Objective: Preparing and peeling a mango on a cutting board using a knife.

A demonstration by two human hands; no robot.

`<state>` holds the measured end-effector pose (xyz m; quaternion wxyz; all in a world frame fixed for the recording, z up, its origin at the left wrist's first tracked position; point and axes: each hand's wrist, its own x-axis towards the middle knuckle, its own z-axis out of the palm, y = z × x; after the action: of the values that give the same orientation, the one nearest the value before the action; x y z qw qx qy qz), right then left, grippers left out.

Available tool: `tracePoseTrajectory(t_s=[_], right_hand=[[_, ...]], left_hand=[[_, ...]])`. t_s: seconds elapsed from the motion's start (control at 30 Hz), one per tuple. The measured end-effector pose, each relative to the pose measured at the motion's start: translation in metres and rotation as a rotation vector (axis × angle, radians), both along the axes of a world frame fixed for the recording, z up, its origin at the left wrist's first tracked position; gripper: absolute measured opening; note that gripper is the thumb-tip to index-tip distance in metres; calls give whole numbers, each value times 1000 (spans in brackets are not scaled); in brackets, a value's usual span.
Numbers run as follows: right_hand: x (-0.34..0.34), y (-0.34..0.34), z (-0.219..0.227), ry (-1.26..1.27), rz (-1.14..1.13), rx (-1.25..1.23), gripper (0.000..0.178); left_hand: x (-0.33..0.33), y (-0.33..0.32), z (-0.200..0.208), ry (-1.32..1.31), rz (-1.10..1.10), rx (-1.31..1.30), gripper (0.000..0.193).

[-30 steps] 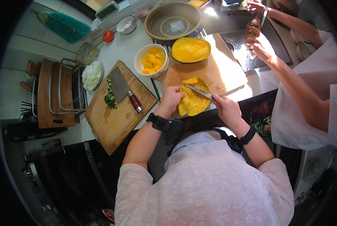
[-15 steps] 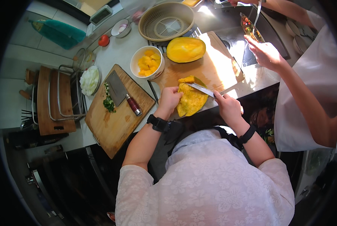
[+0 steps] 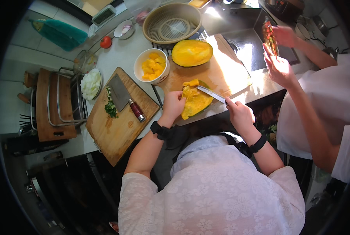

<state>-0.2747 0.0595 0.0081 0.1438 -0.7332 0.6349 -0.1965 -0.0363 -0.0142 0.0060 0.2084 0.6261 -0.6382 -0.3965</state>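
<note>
My right hand point(image 3: 240, 117) grips a small knife point(image 3: 210, 94) by its handle. The blade reaches left onto the scored flesh of a mango piece point(image 3: 198, 103). My left hand point(image 3: 174, 105) pinches the left edge of this piece, its fingertips partly hidden. Loose flesh lies near the knife tip. Under the mango is a light wooden board point(image 3: 222, 72). Farther back on the board sits a mango half point(image 3: 192, 52), cut face up. Left of that half, a white bowl point(image 3: 139, 70) holds several mango cubes point(image 3: 152, 67).
On the left, a second cutting board point(image 3: 122, 129) carries a cleaver point(image 3: 121, 91) and chopped greens point(image 3: 111, 108). A plate of pale cut pieces point(image 3: 91, 84), a tomato point(image 3: 106, 42) and a colander point(image 3: 151, 32) stand behind. At right, another person holds a patterned bottle-like object point(image 3: 269, 37) by the sink point(image 3: 257, 19).
The mango piece has turned slightly, and my left hand has shifted a little left along its edge. The other person's far hand has come down to the object they hold, which is now more upright.
</note>
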Motion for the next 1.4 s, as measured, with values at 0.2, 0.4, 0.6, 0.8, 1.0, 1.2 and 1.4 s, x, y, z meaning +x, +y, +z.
tracePoseTrajectory(t_s=[0.2,0.4,0.6,0.8,1.0,1.2,1.4], right_hand=[[-7,-1,9,-22,18,12,26],[-16,2,17,-49,43,26,24],[-20,3,28,-69,49,116,20],[-17,3,31,-62,24,159,16],[-17,2,28,-17,27,126,16],[-13,0,31,-22,31,162,14],[-12,0,29,-5,40,129,13]], left_hand=[[-5,-6,21,-131,-24,-244,31],[-21,-24,17,-279,-291,-479,39],[-31,-39,10,-385,-536,-578,27],[-32,-47,3,-432,-593,-490,22],[-25,-48,4,-146,-373,-486,12],[-16,-39,3,-117,-216,-487,5],[13,-35,-11,137,-54,-126,11]])
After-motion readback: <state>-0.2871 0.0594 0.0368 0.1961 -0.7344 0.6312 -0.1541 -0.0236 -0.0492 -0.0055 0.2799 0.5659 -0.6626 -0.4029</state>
